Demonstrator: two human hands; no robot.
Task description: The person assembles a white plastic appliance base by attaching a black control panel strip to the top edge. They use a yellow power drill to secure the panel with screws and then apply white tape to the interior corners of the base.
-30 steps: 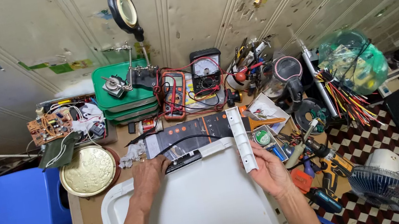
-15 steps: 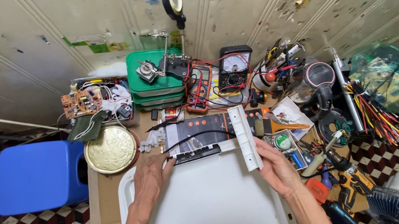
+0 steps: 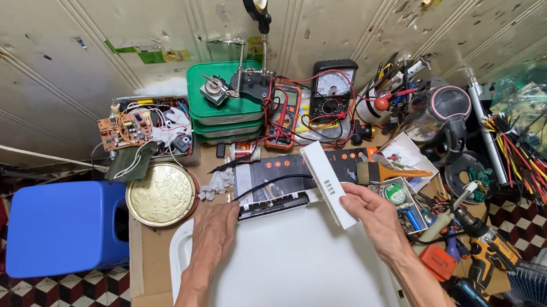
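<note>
While both my hands sit at the far edge of the big white plastic appliance shell (image 3: 290,278), my left hand (image 3: 212,230) lies flat, fingers loosely extended, fingertips on the near edge of the black control panel with orange buttons (image 3: 290,176); it grips nothing. My right hand (image 3: 373,214) pinches the near end of a long white plastic strip (image 3: 327,181) between thumb and fingers. The strip runs away from the shell, angled across the panel's right half.

The panel lies just beyond the shell's far edge, a black cable looping over it. Left of the shell's far corner: a round brass-coloured embossed tray (image 3: 162,194), then a blue plastic stool (image 3: 61,227) further left. Beyond the panel: a stack of green plastic boxes (image 3: 222,111), a red handheld multimeter (image 3: 282,113) and a black analogue meter (image 3: 330,89). Right of the shell: a wood-handled paintbrush (image 3: 389,172) just past my right hand.
</note>
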